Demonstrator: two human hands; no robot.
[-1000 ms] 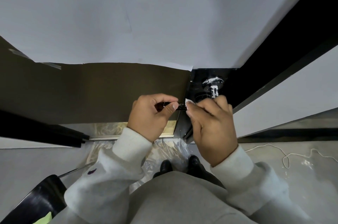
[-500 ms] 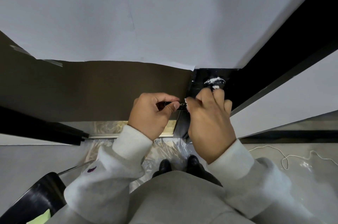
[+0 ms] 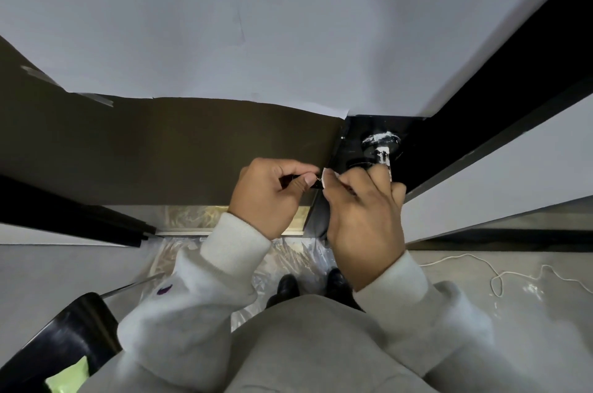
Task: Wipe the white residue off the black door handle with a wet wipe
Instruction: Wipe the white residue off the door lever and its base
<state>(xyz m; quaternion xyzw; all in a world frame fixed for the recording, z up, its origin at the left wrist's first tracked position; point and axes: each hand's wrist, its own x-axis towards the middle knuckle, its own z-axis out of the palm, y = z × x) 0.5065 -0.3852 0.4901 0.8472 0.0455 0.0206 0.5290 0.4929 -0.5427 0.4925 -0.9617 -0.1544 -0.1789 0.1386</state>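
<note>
The black door handle [image 3: 382, 148] sticks out of the door's right face, and white residue streaks its round base and neck. My right hand [image 3: 365, 219] is closed over the handle's lever just below that base, with a white wet wipe [image 3: 329, 175] peeking out at the thumb and at the fingertips. The lever under the hand is hidden. My left hand [image 3: 269, 196] pinches the black handle end [image 3: 316, 184] on the other side of the door edge.
White paper [image 3: 224, 23] and brown cardboard [image 3: 160, 148] cover the door's left face. Clear plastic sheeting [image 3: 288, 261] lies on the floor around my black shoes [image 3: 287, 288]. A white cord [image 3: 497, 277] trails on the right; a black chair [image 3: 64, 338] stands lower left.
My right hand slid up against the residue-streaked base half a second ago, then came back down the lever, uncovering the streaked neck. My left hand has kept its pinch.
</note>
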